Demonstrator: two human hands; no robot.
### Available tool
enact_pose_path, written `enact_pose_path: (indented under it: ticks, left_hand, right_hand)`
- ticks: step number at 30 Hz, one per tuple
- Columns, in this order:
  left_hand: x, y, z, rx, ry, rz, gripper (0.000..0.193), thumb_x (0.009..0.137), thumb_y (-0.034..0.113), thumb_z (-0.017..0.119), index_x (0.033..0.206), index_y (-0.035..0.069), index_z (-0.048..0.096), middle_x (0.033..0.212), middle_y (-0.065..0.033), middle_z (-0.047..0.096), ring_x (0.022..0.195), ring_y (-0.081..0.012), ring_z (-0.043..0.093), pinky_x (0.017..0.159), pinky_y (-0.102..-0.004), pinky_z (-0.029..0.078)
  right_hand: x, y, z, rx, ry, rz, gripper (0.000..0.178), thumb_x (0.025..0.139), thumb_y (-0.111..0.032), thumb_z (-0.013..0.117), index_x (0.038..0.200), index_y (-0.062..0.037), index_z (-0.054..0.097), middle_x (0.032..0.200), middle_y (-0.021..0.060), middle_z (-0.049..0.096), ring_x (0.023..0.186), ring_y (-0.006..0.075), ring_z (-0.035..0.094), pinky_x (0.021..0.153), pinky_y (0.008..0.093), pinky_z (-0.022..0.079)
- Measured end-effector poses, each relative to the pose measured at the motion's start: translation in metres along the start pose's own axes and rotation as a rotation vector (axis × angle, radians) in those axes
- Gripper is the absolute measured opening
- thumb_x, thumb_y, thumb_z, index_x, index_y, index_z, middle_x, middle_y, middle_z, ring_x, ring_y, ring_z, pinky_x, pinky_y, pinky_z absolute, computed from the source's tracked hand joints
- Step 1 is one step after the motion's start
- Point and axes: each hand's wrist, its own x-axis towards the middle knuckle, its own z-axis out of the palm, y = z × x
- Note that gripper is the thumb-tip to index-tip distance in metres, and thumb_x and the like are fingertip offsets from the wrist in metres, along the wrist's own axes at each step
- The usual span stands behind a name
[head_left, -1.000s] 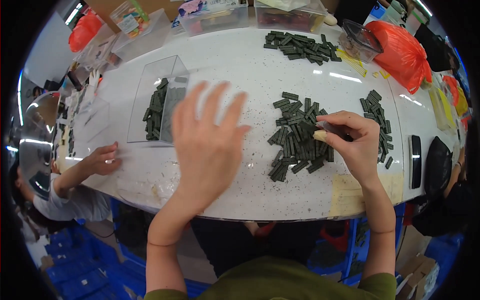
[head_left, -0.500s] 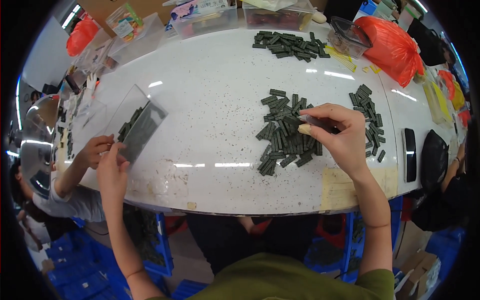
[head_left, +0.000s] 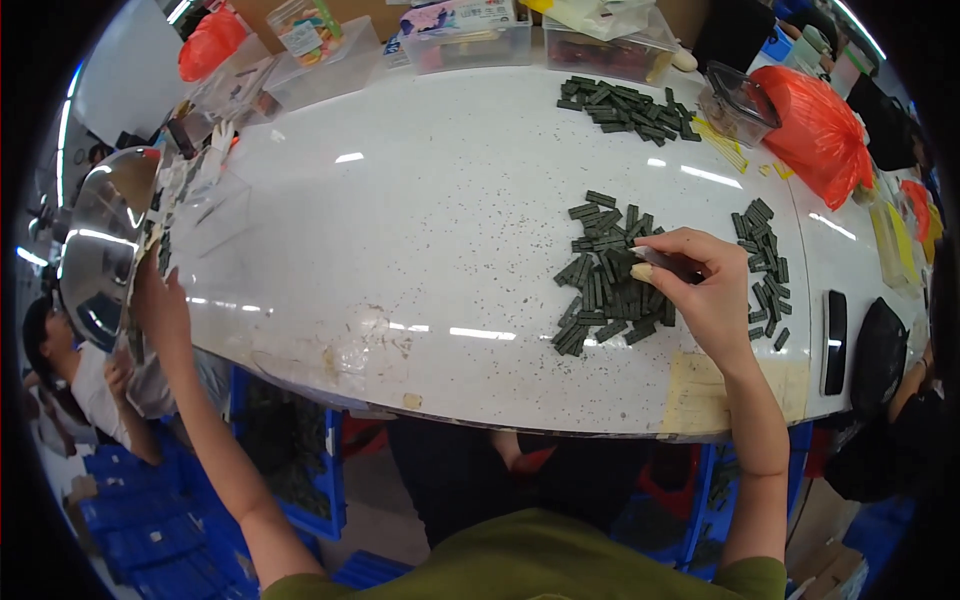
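My right hand (head_left: 706,290) is closed in a pinch round a slim dark tool (head_left: 680,266) with a greyish tip; its kind is unclear. A pale yellowish cover sits on the thumb tip. Beneath and beside this hand lies a pile of small dark grey-green ridged blocks (head_left: 600,285). My left hand (head_left: 162,312) reaches to the far left, beside a shiny metal dome-like bowl (head_left: 100,250). Its fingers are partly hidden and blurred, so whether it grips anything does not show.
More dark blocks lie in a far pile (head_left: 630,110) and a right-hand pile (head_left: 765,262). Clear bins (head_left: 470,48) line the back. A red plastic bag (head_left: 815,135), a phone (head_left: 834,342) and a black pouch (head_left: 880,350) lie right. A co-worker's hand (head_left: 118,376) is at left.
The clear tray with dark blocks, at my left hand and a co-worker's hand, has gone from its place. My left hand has moved further left. The view has shifted; my right hand keeps its pinch.
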Motion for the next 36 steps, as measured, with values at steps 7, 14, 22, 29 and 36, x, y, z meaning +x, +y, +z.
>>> enact_pose_path:
  ticks: [7, 14, 22, 29, 36]
  left_hand:
    - [0.041, 0.009, 0.097, 0.081, -0.147, 0.044, 0.046, 0.077, 0.004, 0.060, 0.122, 0.009, 0.051, 0.110, -0.0092, 0.060, 0.103, -0.0272, 0.056, 0.087, -0.0354, 0.043]
    - [0.034, 0.080, 0.067, -0.409, -0.459, -0.117, 0.035, 0.075, 0.000, 0.059, 0.109, 0.008, 0.058, 0.083, -0.0045, 0.063, 0.083, -0.0244, 0.059, 0.075, -0.0338, 0.045]
    - [0.016, 0.215, -0.018, -0.681, -0.418, 0.176, 0.037, 0.071, -0.004, 0.061, 0.105, 0.008, 0.061, 0.080, -0.0033, 0.062, 0.087, -0.0222, 0.057, 0.079, -0.0327, 0.045]
    - [0.011, 0.253, -0.033, -0.260, -0.047, 0.470, 0.038, 0.069, -0.005, 0.061, 0.105, 0.006, 0.061, 0.095, -0.0066, 0.062, 0.097, -0.0238, 0.056, 0.087, -0.0344, 0.043]
    - [-0.013, 0.318, -0.083, -1.694, -1.008, 0.248, 0.031, 0.081, 0.004, 0.062, 0.111, -0.001, 0.060, 0.093, -0.0115, 0.066, 0.081, -0.0192, 0.063, 0.077, -0.0291, 0.050]
  right_hand:
    - [0.001, -0.002, 0.004, -0.016, -0.026, -0.050, 0.021, 0.068, 0.008, 0.066, 0.088, 0.0024, 0.068, 0.074, 0.0043, 0.064, 0.056, 0.0083, 0.045, 0.052, 0.0185, 0.037]
    - [0.000, 0.000, 0.000, -0.084, -0.091, -0.084, 0.023, 0.067, 0.010, 0.065, 0.088, 0.0026, 0.068, 0.074, 0.0047, 0.064, 0.054, 0.0092, 0.045, 0.050, 0.0189, 0.036]
    - [-0.001, 0.004, 0.002, -0.074, -0.126, -0.092, 0.024, 0.066, 0.011, 0.064, 0.088, 0.0019, 0.068, 0.074, 0.0048, 0.064, 0.054, 0.0088, 0.044, 0.049, 0.0188, 0.036]
    - [0.001, 0.005, 0.002, -0.063, -0.104, -0.108, 0.024, 0.065, 0.010, 0.064, 0.087, 0.0008, 0.070, 0.078, 0.0049, 0.066, 0.057, 0.0077, 0.046, 0.050, 0.0173, 0.035]
    - [-0.003, 0.002, -0.001, -0.035, -0.102, -0.149, 0.026, 0.065, 0.010, 0.063, 0.087, -0.0007, 0.070, 0.080, 0.0046, 0.067, 0.057, 0.0081, 0.047, 0.050, 0.0173, 0.036]
